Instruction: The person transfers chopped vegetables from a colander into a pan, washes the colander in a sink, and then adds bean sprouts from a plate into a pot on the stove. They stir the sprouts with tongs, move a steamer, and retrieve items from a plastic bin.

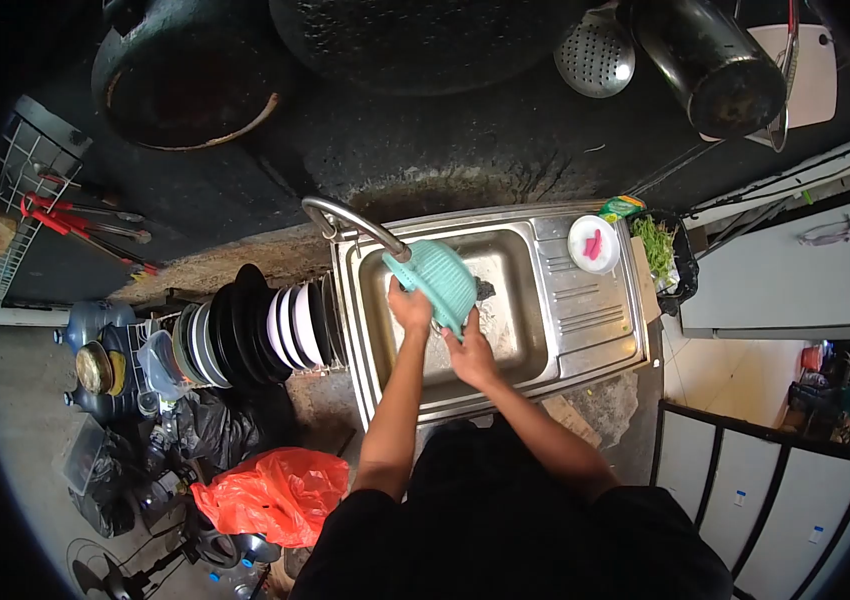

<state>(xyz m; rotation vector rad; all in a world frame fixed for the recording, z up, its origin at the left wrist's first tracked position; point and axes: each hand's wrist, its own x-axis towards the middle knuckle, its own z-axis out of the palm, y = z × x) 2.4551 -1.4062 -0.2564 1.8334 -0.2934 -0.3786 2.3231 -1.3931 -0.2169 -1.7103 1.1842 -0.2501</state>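
A ribbed teal plastic basket (445,283) is gripped mid-frame by the curled left hand (410,306) and right hand (471,354); room is seen toward the rectangular steel basin's (510,335) right edge.

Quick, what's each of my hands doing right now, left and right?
Left hand: closed, holding the tilted teal basket by its rim.
Right hand: closed, holding the same basket by its near edge.
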